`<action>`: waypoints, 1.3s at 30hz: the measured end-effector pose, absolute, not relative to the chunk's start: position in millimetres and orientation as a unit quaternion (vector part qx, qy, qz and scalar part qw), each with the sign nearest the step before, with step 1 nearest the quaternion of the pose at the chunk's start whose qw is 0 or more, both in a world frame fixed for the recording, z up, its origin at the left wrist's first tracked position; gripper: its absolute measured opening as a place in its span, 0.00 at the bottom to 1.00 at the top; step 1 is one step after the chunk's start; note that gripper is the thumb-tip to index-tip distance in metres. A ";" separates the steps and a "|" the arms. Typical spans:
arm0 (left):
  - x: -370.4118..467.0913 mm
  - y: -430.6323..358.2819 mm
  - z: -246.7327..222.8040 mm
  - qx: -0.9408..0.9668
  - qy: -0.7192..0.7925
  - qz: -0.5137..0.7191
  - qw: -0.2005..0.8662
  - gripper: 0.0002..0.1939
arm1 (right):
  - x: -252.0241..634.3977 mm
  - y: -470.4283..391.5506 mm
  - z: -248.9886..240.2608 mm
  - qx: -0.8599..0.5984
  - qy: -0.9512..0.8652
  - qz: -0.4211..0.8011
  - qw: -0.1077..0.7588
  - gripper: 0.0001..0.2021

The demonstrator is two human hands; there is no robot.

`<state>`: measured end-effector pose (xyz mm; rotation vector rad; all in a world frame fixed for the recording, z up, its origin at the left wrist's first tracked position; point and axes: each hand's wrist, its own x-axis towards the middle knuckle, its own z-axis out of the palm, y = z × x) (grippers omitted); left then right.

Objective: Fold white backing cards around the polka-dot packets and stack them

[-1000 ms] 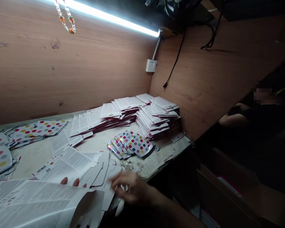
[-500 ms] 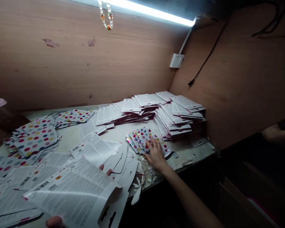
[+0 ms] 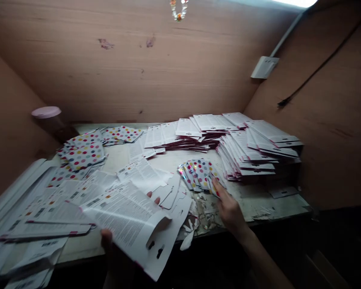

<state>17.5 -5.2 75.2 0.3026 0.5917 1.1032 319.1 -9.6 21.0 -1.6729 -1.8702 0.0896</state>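
Observation:
My left hand (image 3: 107, 237) grips a printed white card sleeve (image 3: 129, 216) at the lower middle, thumb at its left edge and fingertips showing over its far side. The sleeve bends open near its end with dark hanging slots. To the right, my right hand (image 3: 228, 202) pinches the edge of a dotted foil packet (image 3: 214, 185) at the near end of a fanned row of dotted packets (image 3: 195, 172). More printed cards (image 3: 75, 192) lie spread left of the sleeve.
Dotted packets (image 3: 86, 154) are heaped at the left, near a pink-lidded cup (image 3: 46, 112). Stacked white cards (image 3: 243, 154) stand at the back right. Paper scraps (image 3: 206, 212) lie by the table's front edge. A cable (image 3: 319, 64) hangs on the right wall.
The view has shifted, so the scene sits further right. My right hand, which lay over the dotted packets, now has an end packet pinched and tilted up. My left hand still holds the sleeve.

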 end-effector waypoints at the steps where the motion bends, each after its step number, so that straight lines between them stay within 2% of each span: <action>1: 17.0 1.6 70.0 0.141 0.275 0.530 0.790 0.29 | 310.8 -20.6 36.0 -0.590 -0.721 0.054 0.359 0.30; 2: 16.1 7.5 65.4 0.142 0.272 0.545 0.780 0.36 | 302.0 -31.1 50.8 -0.532 -0.749 0.085 0.385 0.29; 4: 14.6 15.3 58.9 0.143 0.253 0.564 0.773 0.48 | 283.7 -47.5 75.9 -0.392 -0.831 0.130 0.373 0.29; 6: 15.8 17.5 55.7 0.141 0.223 0.564 0.783 0.53 | 263.5 -55.5 90.3 -0.308 -0.883 0.138 0.327 0.30; 10: 25.2 10.0 53.9 0.151 0.200 0.563 0.788 0.53 | 219.8 -51.2 88.8 -0.356 -0.899 0.065 0.246 0.30; 13: 29.7 3.1 53.0 0.187 0.223 0.574 0.765 0.51 | 196.9 -43.4 77.0 -0.395 -0.889 0.052 0.225 0.28; 15: 29.4 1.1 53.5 0.199 0.236 0.585 0.750 0.50 | 191.5 -40.9 70.5 -0.410 -0.882 0.068 0.221 0.27; 20: 29.2 1.8 58.7 0.168 0.241 0.600 0.744 0.49 | 197.4 -38.9 67.0 -0.464 -0.851 0.113 0.221 0.34; 27: 45.9 -3.4 60.6 0.156 0.257 0.608 0.735 0.49 | 185.1 -32.2 85.9 -0.530 -0.776 0.277 0.200 0.34; 32: 43.7 6.7 70.2 0.075 0.308 0.640 0.700 0.49 | 185.4 -41.0 79.8 -0.443 -0.819 0.275 0.241 0.27; 36: 46.0 9.6 70.4 0.061 0.298 0.626 0.718 0.49 | 184.0 -38.4 71.6 -0.382 -0.862 0.206 0.263 0.31; 39: 54.5 6.7 66.1 0.063 0.297 0.623 0.721 0.47 | 173.1 -32.9 75.6 -0.403 -0.835 0.247 0.283 0.31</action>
